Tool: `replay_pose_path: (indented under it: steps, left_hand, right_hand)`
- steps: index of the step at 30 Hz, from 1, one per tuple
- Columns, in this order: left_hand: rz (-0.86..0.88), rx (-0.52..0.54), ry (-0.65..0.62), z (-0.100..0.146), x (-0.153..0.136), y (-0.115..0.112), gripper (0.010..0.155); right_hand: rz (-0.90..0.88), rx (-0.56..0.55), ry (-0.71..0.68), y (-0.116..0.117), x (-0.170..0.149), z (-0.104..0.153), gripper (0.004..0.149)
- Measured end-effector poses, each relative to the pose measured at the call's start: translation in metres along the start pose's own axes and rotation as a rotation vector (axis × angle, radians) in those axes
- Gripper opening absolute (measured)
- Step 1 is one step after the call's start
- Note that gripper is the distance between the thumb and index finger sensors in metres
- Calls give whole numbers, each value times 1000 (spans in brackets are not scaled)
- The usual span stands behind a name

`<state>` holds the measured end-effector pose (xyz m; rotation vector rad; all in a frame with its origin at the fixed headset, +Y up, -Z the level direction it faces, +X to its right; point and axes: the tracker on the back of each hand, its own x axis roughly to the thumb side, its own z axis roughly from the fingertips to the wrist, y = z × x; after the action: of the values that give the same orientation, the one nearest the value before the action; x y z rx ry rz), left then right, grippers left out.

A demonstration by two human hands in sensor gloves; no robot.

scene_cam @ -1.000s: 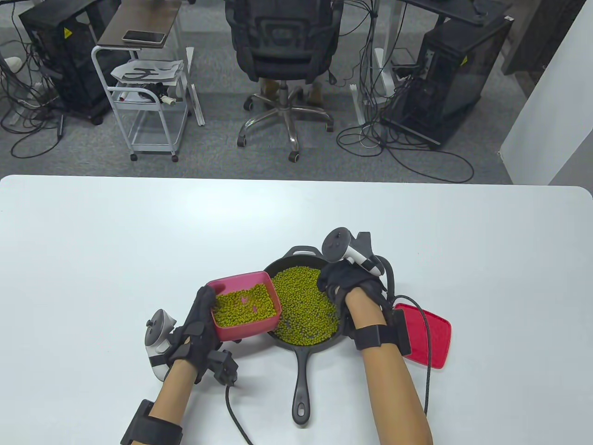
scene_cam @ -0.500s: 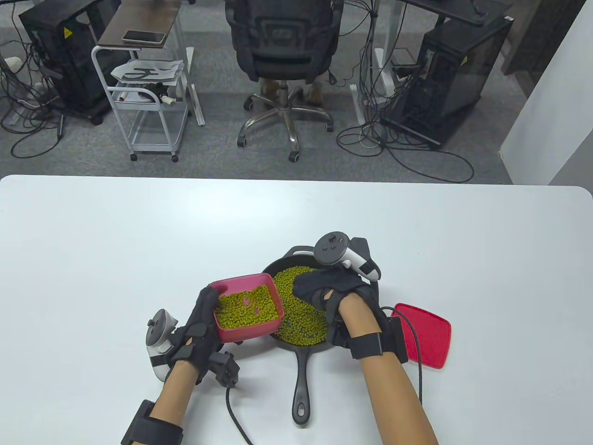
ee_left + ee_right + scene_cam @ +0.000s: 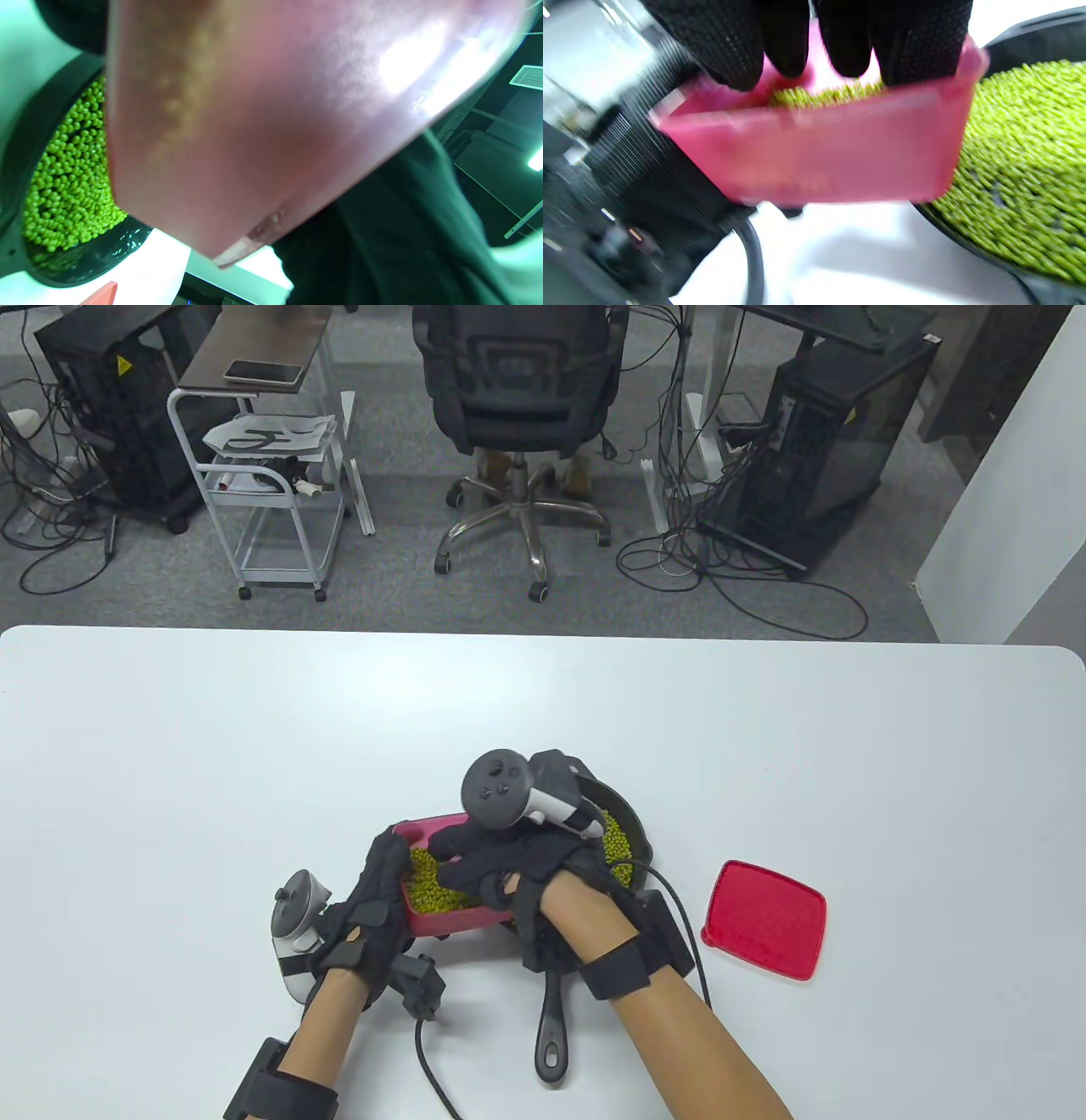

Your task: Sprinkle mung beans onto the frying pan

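White table (image 3: 254,729): left hand (image 3: 361,916) grips pink tub (image 3: 441,920), right hand's (image 3: 517,861) curled fingers hide its beans (image 3: 428,891).

A black cast-iron pan (image 3: 626,841) sits on the tabletop, handle toward the near edge, its bottom covered with green mung beans (image 3: 1022,169). A pink box (image 3: 441,918) with more beans is held tilted over the pan's left rim.

Left hand (image 3: 361,912) gripping pink tub (image 3: 445,920) of beans (image 3: 428,891) at pan's (image 3: 624,827) 9 o'clock edge. Right hand (image 3: 517,861) reaching into tub. Red lid (image 3: 766,918) lying at pan's 3 o'clock, apart, on table (image 3: 254,746).
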<state>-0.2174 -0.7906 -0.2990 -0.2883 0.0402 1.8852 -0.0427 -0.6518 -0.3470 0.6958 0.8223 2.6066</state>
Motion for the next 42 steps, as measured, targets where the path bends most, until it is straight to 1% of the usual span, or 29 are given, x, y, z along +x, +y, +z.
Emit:
replay_pose_path:
  steps: [1, 3, 5, 6, 8, 12, 13, 14, 15, 16, 20, 25, 28, 29, 32, 34, 37, 39, 42]
  left_hand:
    - [2, -4, -1, 0, 0, -1, 80]
    - [17, -2, -2, 0, 0, -3, 79]
    - [-28, 0, -5, -1, -1, -1, 79]
    - [-20, -15, -2, 0, -1, -2, 78]
    - [15, 19, -12, 1, -2, -3, 78]
    - [-7, 30, -18, 0, -4, -3, 78]
    - [21, 24, -12, -1, -6, -4, 78]
    - [41, 21, -12, 0, -6, -4, 78]
    - [41, 25, -19, 0, -6, -4, 78]
    - [38, 21, -17, 0, -5, -4, 78]
    - [61, 21, -22, 0, -6, -4, 79]
    - [56, 31, -17, 0, -5, -4, 79]
    - [61, 12, -23, -2, -3, -4, 79]
    - [66, 5, -21, -2, -2, -3, 79]
    - [70, 12, -19, -2, -1, 0, 79]
    - [55, 25, -13, -2, 0, 4, 79]
    - [63, 38, -11, -2, 0, 7, 79]
    - [67, 41, -7, -2, 0, 10, 79]
    - [60, 50, -5, -1, 1, 11, 79]
  right_hand:
    - [19, 29, 19, 4, 2, -4, 69]
    - [17, 65, 35, 14, 4, -13, 77]
    - [5, 89, 52, 17, 4, -19, 84]
    - [-24, 95, 66, 17, 4, -20, 85]
    - [-58, 77, 66, 15, 3, -23, 86]
    - [-33, 54, 78, 17, 8, -27, 86]
    - [-33, 45, 64, 18, 10, -27, 84]
    - [-48, 33, 32, 18, 12, -28, 77]
    - [-63, 20, 28, 19, 14, -28, 73]
    - [-50, -22, 42, 19, 17, -28, 69]
    - [-33, -65, 22, 17, 22, -31, 56]
    - [-73, -124, 4, 14, 16, -33, 44]
    - [-158, -106, -10, 7, 8, -32, 40]
    - [-180, -117, -20, 3, 5, -30, 40]
    - [-238, -167, -21, -12, -3, -23, 38]
    - [-271, -213, -11, -27, -11, -17, 37]
    - [-321, -259, 6, -43, -23, -11, 37]
    - [-349, -311, 50, -54, -38, -9, 37]
    - [-363, -330, 130, -61, -61, -12, 37]
